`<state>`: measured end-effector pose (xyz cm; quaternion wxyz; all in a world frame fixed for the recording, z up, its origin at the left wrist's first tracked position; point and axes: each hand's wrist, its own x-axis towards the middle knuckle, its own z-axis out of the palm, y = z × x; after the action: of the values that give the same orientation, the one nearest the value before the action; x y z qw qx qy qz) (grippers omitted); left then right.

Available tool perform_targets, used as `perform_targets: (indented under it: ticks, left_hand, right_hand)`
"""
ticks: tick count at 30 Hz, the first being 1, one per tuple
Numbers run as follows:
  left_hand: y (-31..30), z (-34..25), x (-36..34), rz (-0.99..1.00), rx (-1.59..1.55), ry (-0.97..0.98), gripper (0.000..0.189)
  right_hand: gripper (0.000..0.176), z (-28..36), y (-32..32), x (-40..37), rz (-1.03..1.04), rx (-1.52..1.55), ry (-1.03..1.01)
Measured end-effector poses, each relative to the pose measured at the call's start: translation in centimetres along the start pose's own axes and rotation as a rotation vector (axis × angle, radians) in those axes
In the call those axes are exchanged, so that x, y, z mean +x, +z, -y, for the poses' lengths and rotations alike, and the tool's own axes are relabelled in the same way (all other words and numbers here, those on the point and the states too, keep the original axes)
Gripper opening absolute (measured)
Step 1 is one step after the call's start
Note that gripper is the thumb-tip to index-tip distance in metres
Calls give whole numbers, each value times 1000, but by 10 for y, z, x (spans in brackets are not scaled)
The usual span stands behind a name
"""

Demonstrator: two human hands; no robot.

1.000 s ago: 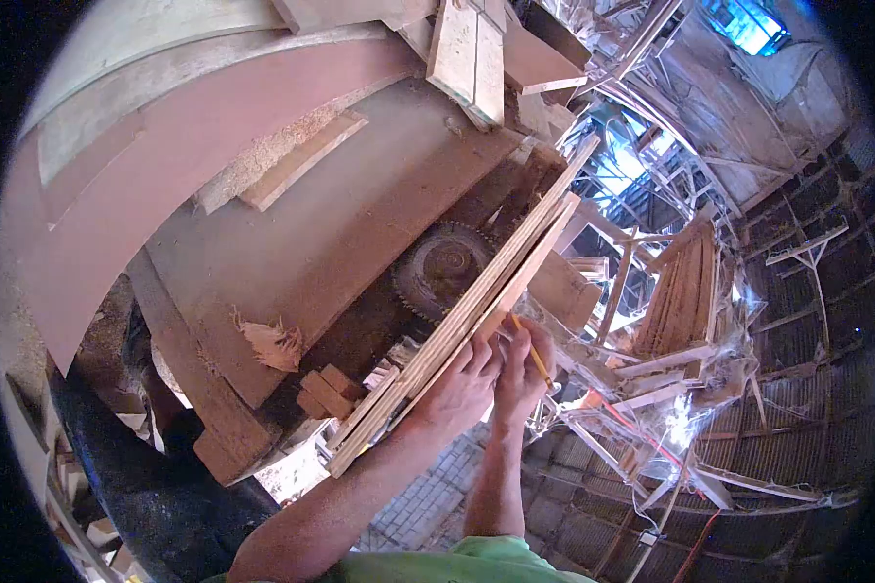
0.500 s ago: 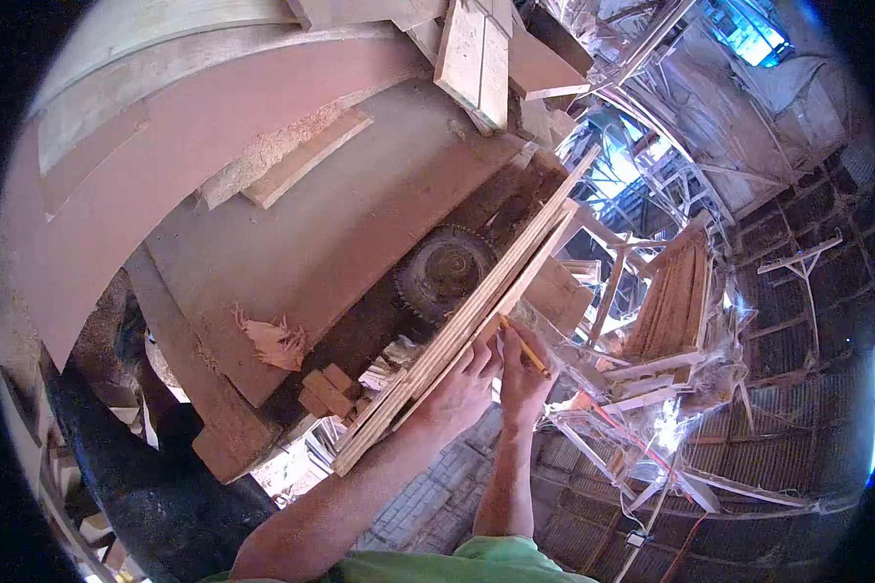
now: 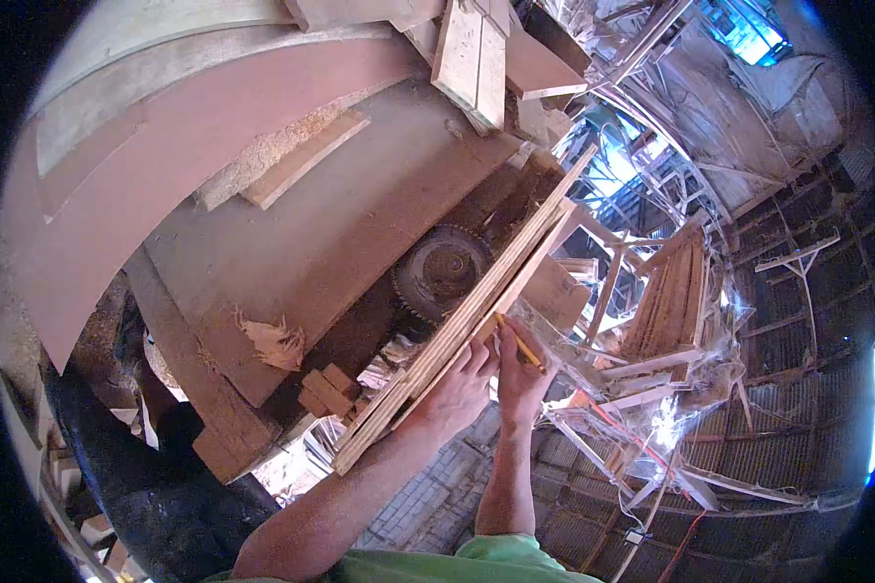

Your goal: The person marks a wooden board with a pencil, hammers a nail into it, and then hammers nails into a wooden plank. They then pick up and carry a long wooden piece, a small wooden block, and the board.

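A stack of narrow wooden boards (image 3: 447, 340) runs diagonally along the edge of the saw table. My left hand (image 3: 460, 392) is closed against the near side of these boards, its fingers curled at their edge and partly hidden. Just to its right, my right hand (image 3: 523, 384) pinches a yellow pencil (image 3: 521, 343). The pencil's tip meets, or comes very near, the face of the closest board. Behind the boards sits a round toothed saw blade (image 3: 444, 272), which looks dusty.
The dusty saw table (image 3: 331, 194) carries a loose wood strip (image 3: 306, 158), shavings (image 3: 270, 340) and small wood blocks (image 3: 329, 391). A large curved reddish sheet (image 3: 214, 121) overhangs the left side. More planks (image 3: 472, 63) lie at the back, and a wooden frame (image 3: 671, 301) stands to the right.
My right hand and the pencil have shifted very slightly along the board. My left hand and the boards look almost unmoved.
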<state>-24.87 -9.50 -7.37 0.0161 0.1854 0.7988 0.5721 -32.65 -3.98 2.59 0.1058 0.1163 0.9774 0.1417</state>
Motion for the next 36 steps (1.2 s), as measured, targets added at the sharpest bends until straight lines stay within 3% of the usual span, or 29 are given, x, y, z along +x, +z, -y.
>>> perform_targets:
  ticks: [15,21,24,27,29,32,36]
  left_hand:
    - [0,0,0,-40,0,-1,36]
    - [-6,4,-1,-6,43,17,36]
    - [-3,1,-1,62,-8,50,33]
    - [4,1,0,-30,82,22,33]
    - [5,2,-1,-64,155,7,37]
    - [-11,5,-1,63,47,66,52]
    - [-15,-6,2,-59,235,-82,57]
  right_hand:
    - [19,6,-2,1,18,-18,48]
    - [19,3,1,0,2,25,52]
    - [20,4,-3,3,28,-96,51]
    - [19,-6,-21,7,158,330,193]
    - [22,17,-34,-3,19,330,143]
    - [26,-4,-45,-38,-242,408,99]
    - [27,-69,-37,-99,-249,610,241]
